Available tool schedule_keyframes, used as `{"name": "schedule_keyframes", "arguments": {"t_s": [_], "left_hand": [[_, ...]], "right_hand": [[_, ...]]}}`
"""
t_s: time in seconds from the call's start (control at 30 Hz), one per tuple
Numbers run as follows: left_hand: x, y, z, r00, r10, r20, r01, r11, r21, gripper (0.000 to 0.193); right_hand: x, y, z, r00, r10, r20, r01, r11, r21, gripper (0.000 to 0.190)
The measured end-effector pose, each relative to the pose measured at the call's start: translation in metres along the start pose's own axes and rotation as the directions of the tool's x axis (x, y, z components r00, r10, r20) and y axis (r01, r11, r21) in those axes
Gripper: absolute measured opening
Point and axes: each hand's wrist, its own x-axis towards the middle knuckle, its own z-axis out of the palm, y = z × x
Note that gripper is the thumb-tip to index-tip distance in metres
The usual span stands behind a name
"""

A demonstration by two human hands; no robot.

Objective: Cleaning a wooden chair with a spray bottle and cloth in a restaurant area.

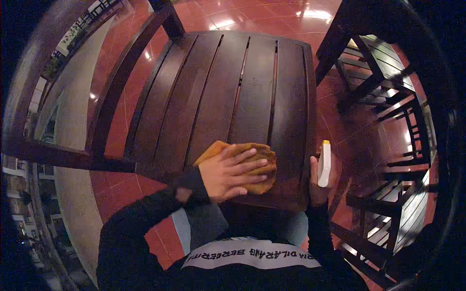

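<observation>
My left hand (229,174) presses flat on a folded orange-brown cloth (267,152), fingers slightly spread across it. The cloth lies on the near part of a dark wooden slatted seat (207,98), which has narrow gaps between its boards. Just past the seat's right edge, my right hand (318,192) holds a spray bottle, of which the white trigger head (324,167) with a yellow nozzle tip shows. The bottle's body is hidden below the head and hand.
A dark wooden rail (109,94) runs along the seat's left side. At right stand other dark slatted wooden furniture pieces (386,65) and a dark post (333,40). Red floor tiles (255,14) reflect lights. A pale ledge (72,120) lies farther left.
</observation>
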Motion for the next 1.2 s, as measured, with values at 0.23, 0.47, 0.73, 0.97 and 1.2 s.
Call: {"name": "schedule_keyframes", "arguments": {"t_s": [0.23,0.47,0.73,0.97,1.2], "left_hand": [[0.081,-0.171,-0.096,0.969,0.022,-0.245,0.184,0.597,0.781,0.046],[0.14,-0.285,-0.143,0.897,-0.115,-0.428,0.41,0.582,0.702,0.044],[-0.007,-0.124,-0.068,0.95,-0.092,-0.299,0.275,0.706,0.653,0.049],[-0.125,-0.019,-0.042,0.874,-0.4,-0.276,0.479,0.608,0.633,0.05],[-0.077,-0.049,-0.064,0.825,-0.399,-0.401,0.565,0.572,0.595,0.049]], "right_hand": [[0.004,-0.008,-0.001,0.999,-0.029,-0.027,0.029,1.0,-0.002,0.033],[0.005,0.003,-0.01,0.996,-0.041,0.075,0.044,0.998,-0.034,0.031],[0.007,-0.013,-0.008,0.976,0.203,0.074,-0.21,0.971,0.112,0.035],[0.006,0.002,-0.014,0.988,0.119,0.101,-0.119,0.993,0.003,0.036],[0.005,0.017,-0.006,0.986,-0.164,0.009,0.164,0.985,-0.049,0.033]]}}
